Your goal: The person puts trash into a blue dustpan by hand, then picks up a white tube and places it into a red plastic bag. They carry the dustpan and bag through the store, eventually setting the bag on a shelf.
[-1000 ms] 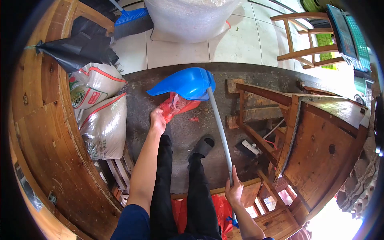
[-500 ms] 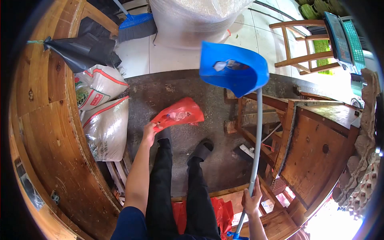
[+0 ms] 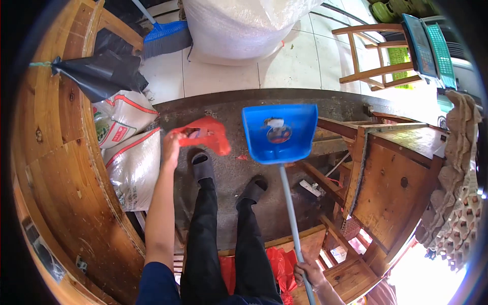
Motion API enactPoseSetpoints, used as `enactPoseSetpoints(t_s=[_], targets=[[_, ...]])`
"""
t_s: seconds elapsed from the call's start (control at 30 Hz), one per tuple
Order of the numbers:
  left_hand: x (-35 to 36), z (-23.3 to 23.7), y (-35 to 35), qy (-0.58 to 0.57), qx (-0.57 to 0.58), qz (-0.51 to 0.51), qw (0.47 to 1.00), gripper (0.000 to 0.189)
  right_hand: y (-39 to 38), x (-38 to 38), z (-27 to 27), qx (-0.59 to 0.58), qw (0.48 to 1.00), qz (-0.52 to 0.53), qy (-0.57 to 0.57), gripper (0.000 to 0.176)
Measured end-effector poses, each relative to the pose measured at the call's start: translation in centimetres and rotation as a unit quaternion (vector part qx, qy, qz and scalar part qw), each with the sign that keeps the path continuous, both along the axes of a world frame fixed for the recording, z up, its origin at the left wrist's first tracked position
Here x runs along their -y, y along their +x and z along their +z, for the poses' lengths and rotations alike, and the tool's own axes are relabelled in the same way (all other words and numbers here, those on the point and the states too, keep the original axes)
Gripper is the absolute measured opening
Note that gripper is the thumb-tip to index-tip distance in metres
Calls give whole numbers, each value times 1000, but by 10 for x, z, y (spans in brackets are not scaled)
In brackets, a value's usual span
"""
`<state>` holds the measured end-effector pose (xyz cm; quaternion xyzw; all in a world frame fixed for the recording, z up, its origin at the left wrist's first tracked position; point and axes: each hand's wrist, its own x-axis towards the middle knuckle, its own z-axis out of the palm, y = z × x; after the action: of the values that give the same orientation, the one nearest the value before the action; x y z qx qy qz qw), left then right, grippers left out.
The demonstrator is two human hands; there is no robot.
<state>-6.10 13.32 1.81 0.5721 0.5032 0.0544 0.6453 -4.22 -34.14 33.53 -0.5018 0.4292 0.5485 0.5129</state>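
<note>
My left hand (image 3: 172, 148) is closed on the edge of a red plastic bag (image 3: 216, 136), which hangs out to the right above the dark floor. Something pale and crumpled shows inside the bag. The fingers of my right hand (image 3: 311, 273) wrap round the long grey handle of a blue dustpan (image 3: 304, 113). Its pan is raised above the floor, to the right of the bag and apart from it. White and other small bits of litter (image 3: 275, 122) lie in the pan.
Woven sacks (image 3: 134, 168) lean by the wooden counter (image 3: 76, 193) at left. A blue broom (image 3: 165, 38) stands near a large wrapped sack (image 3: 244, 30). Wooden furniture (image 3: 396, 188) and egg trays (image 3: 452, 213) are at right. A red scrap (image 3: 242, 157) lies near my sandals.
The dustpan has moved left and closer, and its inside now faces me more. My left hand has drawn the red bag to the left. My left foot shows more fully.
</note>
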Motion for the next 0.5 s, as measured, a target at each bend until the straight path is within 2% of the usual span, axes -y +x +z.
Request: enactPoseSetpoints(t_s=[0.07,0.1,0.13,0.2,0.23,0.27,0.3,0.33,0.37,0.43,0.47,0.5], targets=[[-29,-17,0,15,-15,23,1000,18,-6,1,8,-55,995,27,73,49],[-40,-20,5,79,-65,31,994,20,-8,-4,16,-59,995,46,62,41],[-51,-37,-3,117,-105,34,987,22,-9,-12,23,-51,996,37,60,41],[-56,-30,-7,202,-231,-28,951,25,-9,-24,32,-50,990,85,101,37],[-37,-10,-7,285,-152,-60,944,28,-16,-19,24,-62,989,65,115,35],[-6,17,-7,365,-73,-91,924,33,-15,-24,22,-72,989,45,120,32],[33,90,4,263,-49,-152,951,39,-7,-33,17,-83,988,26,129,30],[77,146,3,333,13,-270,903,43,-2,-39,7,-82,986,29,144,27],[115,203,4,288,93,-355,884,53,5,-44,-6,-80,983,35,159,24],[185,268,-14,250,156,-520,802,71,21,-54,-29,-94,977,70,181,20],[217,291,-24,216,154,-550,792,75,19,-57,-38,-106,975,79,178,18],[243,310,-29,232,140,-591,760,77,26,-60,-44,-113,973,98,174,17]])
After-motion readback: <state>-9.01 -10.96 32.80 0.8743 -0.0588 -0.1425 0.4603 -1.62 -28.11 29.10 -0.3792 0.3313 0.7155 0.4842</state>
